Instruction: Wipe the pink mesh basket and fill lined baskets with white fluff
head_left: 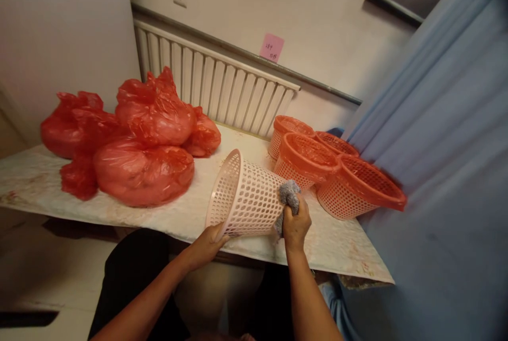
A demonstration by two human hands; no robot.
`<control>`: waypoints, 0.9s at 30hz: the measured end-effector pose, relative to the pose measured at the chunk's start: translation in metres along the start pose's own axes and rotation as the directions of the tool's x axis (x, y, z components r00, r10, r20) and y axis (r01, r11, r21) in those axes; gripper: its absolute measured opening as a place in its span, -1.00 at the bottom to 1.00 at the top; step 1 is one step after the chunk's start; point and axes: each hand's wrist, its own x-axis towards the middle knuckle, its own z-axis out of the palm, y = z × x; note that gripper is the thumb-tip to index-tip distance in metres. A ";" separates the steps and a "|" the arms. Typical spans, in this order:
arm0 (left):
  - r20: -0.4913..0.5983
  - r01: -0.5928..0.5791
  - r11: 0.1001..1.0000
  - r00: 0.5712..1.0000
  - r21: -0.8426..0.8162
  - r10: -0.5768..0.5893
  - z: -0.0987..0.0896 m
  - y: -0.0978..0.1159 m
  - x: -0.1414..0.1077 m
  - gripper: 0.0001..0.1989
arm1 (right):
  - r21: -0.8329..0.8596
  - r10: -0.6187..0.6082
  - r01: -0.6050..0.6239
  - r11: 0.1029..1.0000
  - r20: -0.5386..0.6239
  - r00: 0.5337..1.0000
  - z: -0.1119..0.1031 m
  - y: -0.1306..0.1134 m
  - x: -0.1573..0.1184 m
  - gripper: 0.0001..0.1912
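A pale pink plastic wastebasket (257, 198) with a lattice of holes lies tipped on its side above the table's front edge, its mouth facing left. My left hand (208, 245) grips its rim from below, fingers partly hidden. Against the basket's base on the right, my right hand (297, 223) is closed around a crumpled grey cloth (289, 195). Just behind that hand stand several similar wastebaskets lined with red bags, among them a front one (304, 158) and a right one (353, 187).
Several full, knotted red plastic bags (145, 171) are heaped on the left of the white-covered table (214, 214). Behind it is a white radiator (222, 87). A blue curtain (432, 118) hangs along the right side. A pink note (272, 47) is on the wall.
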 end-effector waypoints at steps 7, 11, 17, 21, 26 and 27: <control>-0.036 0.026 0.999 0.999 -0.026 -0.027 0.005 0.031 0.004 -0.59 | 0.027 0.068 -0.066 0.997 -0.094 0.993 -0.008 0.003 -0.033 -0.54; -0.168 0.053 0.992 0.983 -0.112 -0.072 0.007 0.062 0.015 -0.57 | 0.032 0.049 -0.045 0.998 -0.106 0.993 -0.011 0.003 -0.042 -0.57; -0.267 0.112 0.975 0.950 -0.190 -0.161 0.010 0.085 0.030 -0.62 | 0.039 0.038 -0.035 0.999 -0.081 0.996 -0.016 0.007 -0.053 -0.57; -0.226 0.172 0.971 0.952 -0.168 -0.207 0.008 0.076 0.033 -0.65 | 0.060 0.062 -0.057 0.997 -0.075 0.995 -0.015 0.007 -0.059 -0.57; -0.204 0.152 0.978 0.963 -0.142 -0.179 0.007 0.063 0.031 -0.63 | 0.115 0.096 -0.086 0.990 -0.086 0.992 -0.011 -0.010 -0.070 -0.58; -0.204 0.142 0.981 0.965 -0.134 -0.167 0.008 0.062 0.030 -0.63 | 0.136 0.082 -0.073 0.988 -0.067 0.994 -0.010 -0.017 -0.073 -0.58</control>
